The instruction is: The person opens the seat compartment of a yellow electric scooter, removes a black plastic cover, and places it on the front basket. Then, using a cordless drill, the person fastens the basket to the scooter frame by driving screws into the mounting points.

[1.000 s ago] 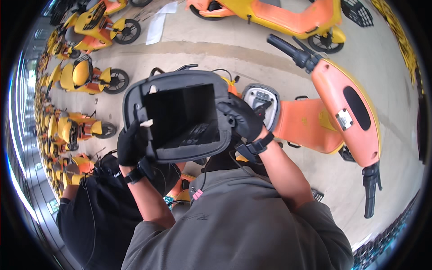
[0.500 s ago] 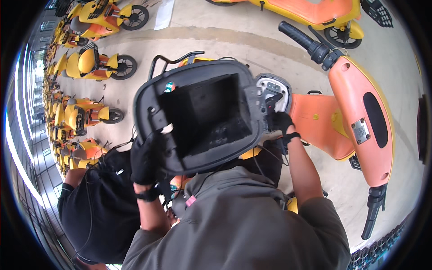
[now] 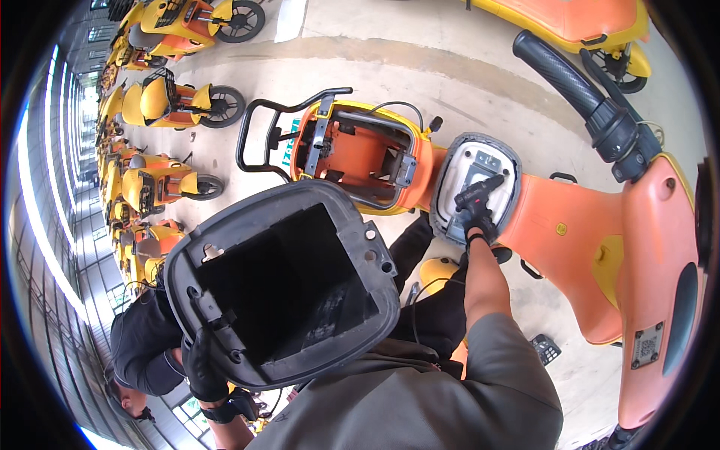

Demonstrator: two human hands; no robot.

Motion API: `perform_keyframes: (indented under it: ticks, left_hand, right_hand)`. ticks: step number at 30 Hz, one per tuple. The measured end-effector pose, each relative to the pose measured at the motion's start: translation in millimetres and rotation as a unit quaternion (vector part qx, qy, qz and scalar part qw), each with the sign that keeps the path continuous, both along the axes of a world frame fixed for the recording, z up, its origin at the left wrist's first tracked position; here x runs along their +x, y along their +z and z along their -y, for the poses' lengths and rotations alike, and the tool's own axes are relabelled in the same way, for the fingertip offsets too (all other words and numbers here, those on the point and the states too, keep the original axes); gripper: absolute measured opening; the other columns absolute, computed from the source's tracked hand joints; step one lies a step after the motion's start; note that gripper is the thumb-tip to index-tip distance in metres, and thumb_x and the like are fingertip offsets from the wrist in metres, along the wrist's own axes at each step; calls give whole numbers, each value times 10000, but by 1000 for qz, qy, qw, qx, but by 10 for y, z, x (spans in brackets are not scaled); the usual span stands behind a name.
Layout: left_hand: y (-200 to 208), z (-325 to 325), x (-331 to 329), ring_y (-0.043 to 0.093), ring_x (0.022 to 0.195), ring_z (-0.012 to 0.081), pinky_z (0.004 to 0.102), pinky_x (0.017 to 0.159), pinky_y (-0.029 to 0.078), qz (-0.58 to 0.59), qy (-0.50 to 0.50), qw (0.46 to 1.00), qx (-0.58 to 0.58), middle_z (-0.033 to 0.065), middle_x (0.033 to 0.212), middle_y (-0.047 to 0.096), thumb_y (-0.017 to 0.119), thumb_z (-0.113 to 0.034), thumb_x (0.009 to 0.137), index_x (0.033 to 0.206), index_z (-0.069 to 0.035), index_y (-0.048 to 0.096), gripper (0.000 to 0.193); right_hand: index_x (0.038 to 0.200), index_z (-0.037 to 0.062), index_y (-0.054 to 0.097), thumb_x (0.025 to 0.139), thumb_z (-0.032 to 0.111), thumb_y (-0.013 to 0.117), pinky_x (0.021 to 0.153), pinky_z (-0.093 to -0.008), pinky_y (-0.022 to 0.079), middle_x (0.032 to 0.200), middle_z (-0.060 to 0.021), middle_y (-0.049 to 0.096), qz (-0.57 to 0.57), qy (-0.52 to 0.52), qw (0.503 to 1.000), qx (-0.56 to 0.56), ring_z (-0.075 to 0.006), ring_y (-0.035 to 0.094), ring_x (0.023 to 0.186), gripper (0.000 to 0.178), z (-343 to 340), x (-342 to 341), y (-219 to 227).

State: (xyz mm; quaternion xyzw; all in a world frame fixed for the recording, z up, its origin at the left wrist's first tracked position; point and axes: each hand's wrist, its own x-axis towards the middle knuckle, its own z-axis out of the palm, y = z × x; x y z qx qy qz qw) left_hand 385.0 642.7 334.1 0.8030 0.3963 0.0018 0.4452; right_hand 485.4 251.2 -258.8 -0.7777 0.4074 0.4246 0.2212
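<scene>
My left hand, in a black glove, grips the lower left rim of a black plastic under-seat storage bin. The bin is clear of the scooter, with its dark hollow facing up. My right hand, also gloved, is closed around a black cordless screwdriver. The screwdriver is over the pale underside of a flipped-open seat with a grey rim; whether it touches cannot be told. Left of the seat, the orange and yellow scooter's open body shows its inner frame.
A black rear rack juts from the scooter's tail. At right stand its orange front panel and a handlebar grip. A person in dark clothes bends close at my left. Parked scooters line the far left.
The bin has moved left and toward me, away from the scooter, uncovering the frame and open body. My right hand still holds the screwdriver, now plainly visible over the seat underside.
</scene>
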Motion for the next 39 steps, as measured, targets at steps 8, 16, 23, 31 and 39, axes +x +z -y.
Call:
perform_keyframes:
  ticks: [8,16,23,31,39]
  left_hand:
    - [17,234,433,662,927,140,269,802,520,48,9,988,-148,53,1062,695,628,-131,944,1192,3,624,283]
    - [-236,454,1119,617,906,88,266,794,496,16,-181,938,-297,40,1019,690,605,-111,970,1160,29,638,238]
    - [-635,917,1510,631,928,168,303,826,491,143,-504,841,-134,102,1006,687,594,-67,950,1150,67,632,244]
    - [-735,1482,1236,574,806,60,241,698,465,49,-407,876,-256,-1,948,671,655,-155,944,1161,14,641,275]
    - [-979,2185,139,635,877,112,273,757,518,81,-232,917,-315,46,1022,688,636,-165,961,1200,2,630,291]
  right_hand:
    - [1390,238,474,779,172,690,840,-547,524,1077,-234,670,252,213,938,104,-447,639,1019,652,164,-229,847]
    - [1239,48,558,808,351,779,644,-380,504,853,-147,664,216,-99,955,178,-236,640,731,572,966,-1382,1994]
    - [1002,118,595,872,214,745,407,-302,372,614,-7,559,218,-440,856,165,-127,505,474,221,1465,-3098,2755]
    - [738,122,606,925,396,663,452,-362,418,583,-14,542,83,-523,839,126,-203,542,493,337,1908,-4462,3066]
    - [738,118,608,930,442,646,456,-358,383,584,-18,540,16,-343,932,115,-194,521,498,378,3137,-4642,3186]
